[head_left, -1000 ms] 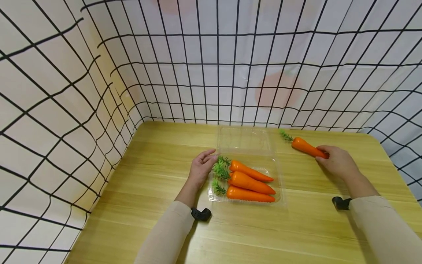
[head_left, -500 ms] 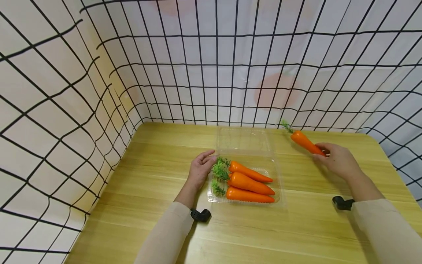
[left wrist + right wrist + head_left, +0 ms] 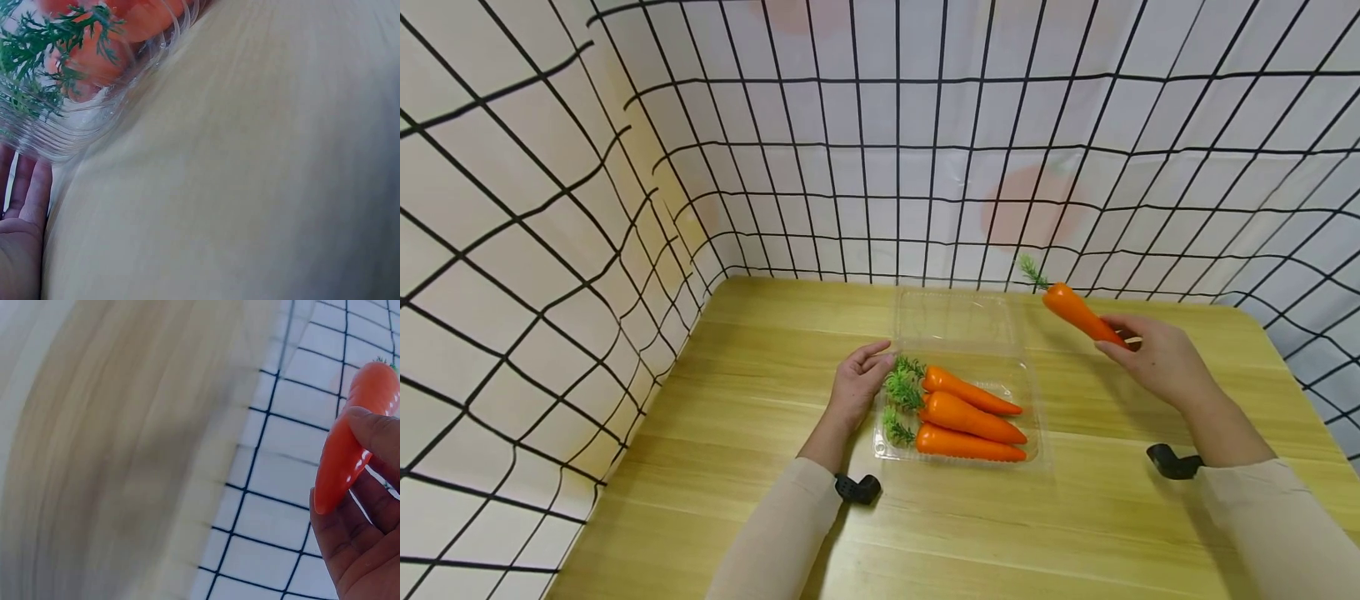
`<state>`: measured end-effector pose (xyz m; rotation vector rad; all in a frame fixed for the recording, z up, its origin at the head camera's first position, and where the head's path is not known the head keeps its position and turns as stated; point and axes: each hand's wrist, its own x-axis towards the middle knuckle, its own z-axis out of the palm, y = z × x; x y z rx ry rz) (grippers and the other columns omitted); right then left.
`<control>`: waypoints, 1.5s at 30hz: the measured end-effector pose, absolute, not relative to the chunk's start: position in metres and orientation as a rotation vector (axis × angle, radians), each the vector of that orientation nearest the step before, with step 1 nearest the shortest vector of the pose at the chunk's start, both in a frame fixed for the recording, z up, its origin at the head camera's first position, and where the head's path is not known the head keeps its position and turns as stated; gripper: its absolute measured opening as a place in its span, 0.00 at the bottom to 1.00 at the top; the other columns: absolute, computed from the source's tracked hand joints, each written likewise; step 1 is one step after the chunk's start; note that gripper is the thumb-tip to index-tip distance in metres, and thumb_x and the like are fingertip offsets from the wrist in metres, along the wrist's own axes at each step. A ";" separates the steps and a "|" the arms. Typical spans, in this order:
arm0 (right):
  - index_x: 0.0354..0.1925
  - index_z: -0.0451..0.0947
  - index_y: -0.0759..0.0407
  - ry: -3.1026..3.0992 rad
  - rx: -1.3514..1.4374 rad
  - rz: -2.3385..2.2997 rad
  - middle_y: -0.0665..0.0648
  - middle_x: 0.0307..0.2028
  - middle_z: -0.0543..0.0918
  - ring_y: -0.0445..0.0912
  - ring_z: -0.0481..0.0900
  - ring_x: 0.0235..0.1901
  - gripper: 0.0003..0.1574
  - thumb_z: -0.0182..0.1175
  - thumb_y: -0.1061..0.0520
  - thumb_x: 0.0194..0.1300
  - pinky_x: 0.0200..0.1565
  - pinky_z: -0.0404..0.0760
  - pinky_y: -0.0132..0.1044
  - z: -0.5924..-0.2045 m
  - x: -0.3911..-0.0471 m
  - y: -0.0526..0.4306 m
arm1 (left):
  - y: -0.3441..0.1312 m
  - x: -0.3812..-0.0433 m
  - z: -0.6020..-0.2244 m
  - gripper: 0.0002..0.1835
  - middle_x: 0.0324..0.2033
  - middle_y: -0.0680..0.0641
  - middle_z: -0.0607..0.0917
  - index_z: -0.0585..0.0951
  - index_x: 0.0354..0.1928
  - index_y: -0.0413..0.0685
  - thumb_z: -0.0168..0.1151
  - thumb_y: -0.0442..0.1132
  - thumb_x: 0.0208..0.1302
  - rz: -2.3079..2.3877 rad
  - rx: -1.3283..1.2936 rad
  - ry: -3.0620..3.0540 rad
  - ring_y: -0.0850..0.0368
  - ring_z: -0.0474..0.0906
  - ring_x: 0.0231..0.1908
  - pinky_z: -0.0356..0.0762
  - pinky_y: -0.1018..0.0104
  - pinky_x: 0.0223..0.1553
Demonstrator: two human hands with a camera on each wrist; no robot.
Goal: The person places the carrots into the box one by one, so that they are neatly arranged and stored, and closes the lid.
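Observation:
My right hand [image 3: 1161,358] pinches an orange carrot [image 3: 1075,310] by its narrow tip, raised above the table with its green top pointing up to the far left. In the right wrist view the thumb lies on this carrot [image 3: 340,453], with the fingers behind it. A clear plastic clamshell box [image 3: 1036,446] stands with its lid [image 3: 955,317] folded back. Several carrots [image 3: 973,417] lie in it, leafy tops to the left. My left hand [image 3: 853,387] rests at the box's left side. The left wrist view shows extended fingertips against the clear wall [image 3: 69,140].
A wooden table [image 3: 760,333] carries everything. White cloth with a black grid [image 3: 820,192] rises behind it and on both sides. A black wrist device [image 3: 857,489] shows at the left cuff and another [image 3: 1174,462] at the right.
The right hand has lifted the carrot off the table and brought it slightly left, tilting its leafy end upward. The left hand, the box and its carrots stay in place.

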<state>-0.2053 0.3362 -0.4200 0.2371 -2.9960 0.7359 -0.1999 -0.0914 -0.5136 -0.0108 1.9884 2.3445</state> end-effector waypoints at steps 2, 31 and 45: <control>0.65 0.75 0.62 -2.989 0.243 0.739 0.72 0.54 0.83 0.67 0.84 0.48 0.34 0.61 0.40 0.73 0.39 0.85 0.55 -0.417 -0.203 0.332 | -0.091 -0.200 -0.513 0.22 0.50 0.47 0.90 0.79 0.65 0.41 0.64 0.36 0.71 2.344 -0.008 1.986 0.65 0.85 0.45 0.81 0.74 0.47; 0.60 0.81 0.60 -2.873 0.540 0.839 0.62 0.51 0.87 0.53 0.87 0.44 0.26 0.70 0.52 0.67 0.39 0.88 0.36 -0.396 -0.162 0.274 | -0.090 -0.201 -0.515 0.21 0.48 0.49 0.91 0.80 0.63 0.41 0.64 0.36 0.71 2.349 -0.021 1.993 0.66 0.85 0.42 0.81 0.76 0.41; 0.60 0.81 0.57 -2.900 0.661 0.869 0.56 0.51 0.88 0.48 0.87 0.44 0.27 0.71 0.52 0.65 0.41 0.87 0.36 -0.413 -0.157 0.241 | -0.089 -0.202 -0.516 0.21 0.48 0.48 0.91 0.80 0.63 0.41 0.64 0.35 0.71 2.352 -0.014 2.005 0.66 0.85 0.42 0.81 0.75 0.42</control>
